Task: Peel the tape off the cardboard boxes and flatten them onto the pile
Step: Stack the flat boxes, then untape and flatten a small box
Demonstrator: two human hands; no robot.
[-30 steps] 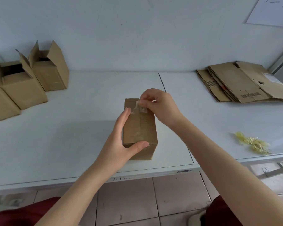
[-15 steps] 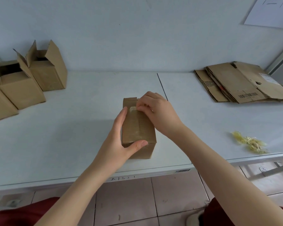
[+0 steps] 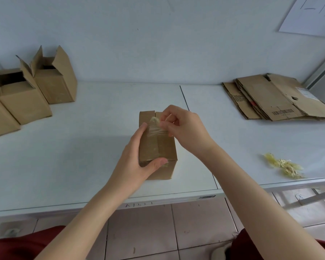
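A small closed cardboard box [image 3: 163,147] stands near the front edge of the white table [image 3: 83,156]. My left hand [image 3: 137,160] grips the box's left side, thumb across its near top edge. My right hand [image 3: 184,126] pinches the lifted end of a clear tape strip [image 3: 154,126] that runs down the middle of the box's top; the far part of the strip is peeled up and crumpled. A pile of flattened cardboard [image 3: 278,98] lies at the back right.
Several open cardboard boxes [image 3: 26,91] stand at the back left by the wall. A wad of peeled yellowish tape [image 3: 283,166] lies near the table's right front edge. Tiled floor and my red-clad knees show below the table.
My right hand pressed down at the far end of the box top half a second ago; now it has pulled the tape end up and toward me. The left hand holds still.
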